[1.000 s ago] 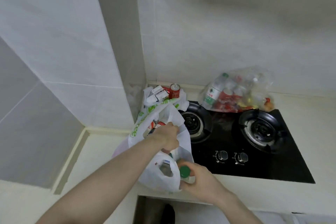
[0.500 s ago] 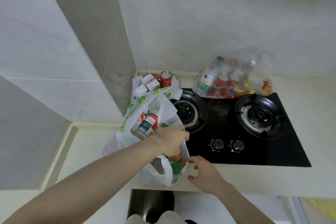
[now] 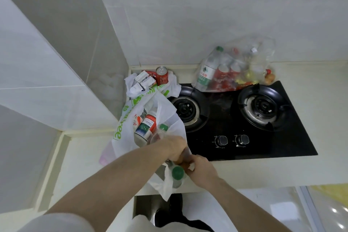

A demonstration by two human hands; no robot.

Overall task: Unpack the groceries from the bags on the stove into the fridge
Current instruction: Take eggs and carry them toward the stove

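While the stove [image 3: 282, 137] carries the shopping, it lies just beyond and to the right of both hands, its burners unlit, so it serves here only as a table. Far beyond the hands, against the wall, the clear bag [image 3: 237, 68] slumps with bottles and red cans inside, seemingly untouched. Nearer, the white bag [image 3: 130, 118] with green print sags open right beneath the hands, which judging by the pose are spreading its mouth to get at the contents. Left hand [image 3: 176, 149] looks clenched on the bag's near edge, though its fingers are hidden; right hand [image 3: 200, 168] is curled beside a green-capped bottle [image 3: 177, 173], whether grasping it I cannot tell. Behind the white bag stands a red can [image 3: 162, 77] among small cartons.
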